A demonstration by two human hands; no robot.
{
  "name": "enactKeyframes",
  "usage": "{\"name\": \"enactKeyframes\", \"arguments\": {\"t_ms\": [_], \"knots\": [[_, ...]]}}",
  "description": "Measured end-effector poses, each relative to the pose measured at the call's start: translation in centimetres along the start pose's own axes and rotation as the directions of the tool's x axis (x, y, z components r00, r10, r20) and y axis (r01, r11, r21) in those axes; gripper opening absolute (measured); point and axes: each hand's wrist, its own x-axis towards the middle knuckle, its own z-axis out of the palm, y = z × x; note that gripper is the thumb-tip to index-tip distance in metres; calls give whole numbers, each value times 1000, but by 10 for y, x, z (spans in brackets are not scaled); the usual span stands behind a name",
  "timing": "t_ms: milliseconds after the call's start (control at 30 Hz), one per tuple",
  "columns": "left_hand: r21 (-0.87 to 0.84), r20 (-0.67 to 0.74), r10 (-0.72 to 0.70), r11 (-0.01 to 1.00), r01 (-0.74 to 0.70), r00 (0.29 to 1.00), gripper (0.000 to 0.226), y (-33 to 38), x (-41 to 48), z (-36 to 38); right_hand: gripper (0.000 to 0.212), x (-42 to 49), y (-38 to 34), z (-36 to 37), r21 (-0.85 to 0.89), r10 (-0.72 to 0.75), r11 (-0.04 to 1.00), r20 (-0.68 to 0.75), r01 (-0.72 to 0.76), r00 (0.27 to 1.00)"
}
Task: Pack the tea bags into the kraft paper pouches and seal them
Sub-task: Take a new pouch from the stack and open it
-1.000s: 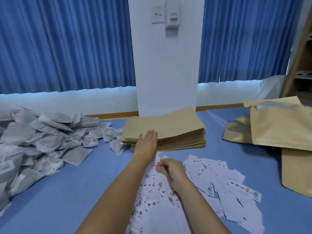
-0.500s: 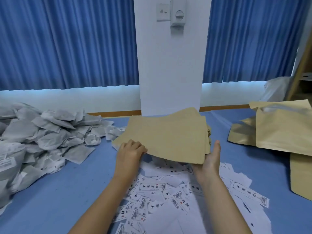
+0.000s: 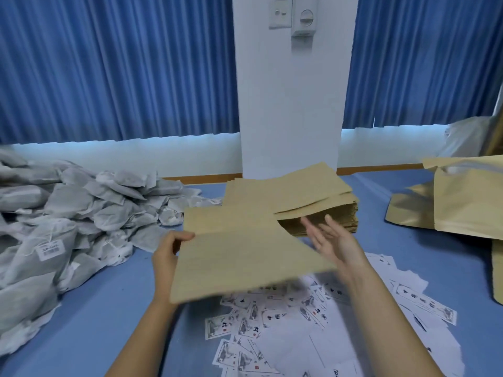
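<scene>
Head view: barely started, by the look of it. One pouch (image 3: 245, 248) lifted off the stack (image 3: 313, 208), held tilted above the desk (image 3: 95, 322) and the labels (image 3: 313, 322). Pinched at its left edge by the left hand (image 3: 166, 254), thumb on top, fingers hidden beneath. Right hand (image 3: 334, 246) just beside the pouch's right edge, fingers straight and spread, holding nothing; whether touching the pouch, impossible to tell. No tea bag inside any pouch as far as shown, and nothing visibly sealed. Tea bags (image 3: 68, 221) heaped at the left of the desk, apart from the lifted pouch. Left to do, judging from this: opening the pouch, filling, sealing, then the same for the rest of the stack.

Against half a second ago: pouch now clear of the stack, nearer and further left; right hand off its right edge and opened out. Against a second ago: then left hand flat on the stack, right hand curled over the labels, no pouch raised.
</scene>
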Motion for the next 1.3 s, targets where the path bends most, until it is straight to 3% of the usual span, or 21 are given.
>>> {"name": "enactKeyframes", "arguments": {"t_ms": [67, 133, 233, 267, 333, 400, 533, 600, 633, 700, 767, 833, 867, 933, 1000, 1067, 1133, 1233, 1300], "knots": [[58, 5, -58, 997, 58, 998, 26, -3, -2, -3, 64, -2, 9, 0, -336, 36, 940, -79, -61, 996], [213, -31, -5, 977, 11, 1000, 31, -4, -2, -6, 88, -8, 9, 1, -457, 232, 869, 35, -191, 972], [269, -77, 31, 963, -9, 997, 33, -1, -2, -13, 85, -24, 9, 7, -757, 483, 605, 103, -246, 870], [254, -96, 41, 967, -15, 995, 31, 2, -3, -14, 79, -26, 13, 6, -843, 482, 496, 71, -206, 873], [179, -154, 44, 984, -16, 987, 23, 13, -5, -14, 62, -25, 23, 5, -929, 339, 356, 25, -103, 941], [27, -225, -3, 1000, 9, 974, 16, 26, -4, -13, 50, -23, 31, 5, -943, 223, 331, 31, -46, 974], [-157, -310, -64, 987, 16, 948, 23, 37, 1, -19, 30, -24, 36, 8, -949, 230, 315, 108, 31, 967], [-166, -270, -83, 985, 39, 959, 24, 38, 0, -20, 26, -25, 38, 9, -934, 236, 356, 122, 31, 964], [-155, -226, -96, 986, 62, 969, 23, 37, 0, -20, 23, -26, 40, 11, -902, 221, 431, 119, 13, 968], [-112, -134, -149, 985, 134, 980, 27, 35, 6, -22, 18, -23, 41, 12, -818, 90, 574, 96, 27, 991], [-17, -123, -161, 987, 160, 979, 36, 38, 12, -32, 16, -20, 40, 12, -774, -64, 629, 43, 74, 997], [149, -65, 102, 985, -92, 993, 37, 49, 5, -40, 18, -19, 38, 12, -738, -124, 669, 11, 91, 992], [175, 79, 284, 940, -294, 956, 32, 56, -4, -41, 18, -18, 38, 11, -727, -129, 681, -1, 88, 992], [177, 456, 455, 796, -579, 765, 27, 65, -27, -32, 17, -15, 40, 10, -720, -120, 690, -10, 76, 993], [256, 634, 467, 625, -738, 616, 30, 64, -40, -20, 17, -13, 41, 11, -699, -87, 714, -15, 52, 996], [308, 636, 489, 548, -778, 596, 19, 62, -43, -11, 14, -15, 43, 13, -650, -45, 760, -18, 23, 999], [322, 603, 512, 547, -773, 613, 9, 60, -44, -7, 15, -22, 45, 16, -572, -14, 820, -9, 7, 1000], [347, 552, 485, 606, -716, 679, 2, 56, -44, -2, 53, -34, 54, 26, -418, 53, 908, 166, 22, 985], [373, 480, 463, 661, -651, 745, 6, 53, -45, 0, 72, -40, 61, 32, -449, 97, 892, 304, 53, 948]]}}
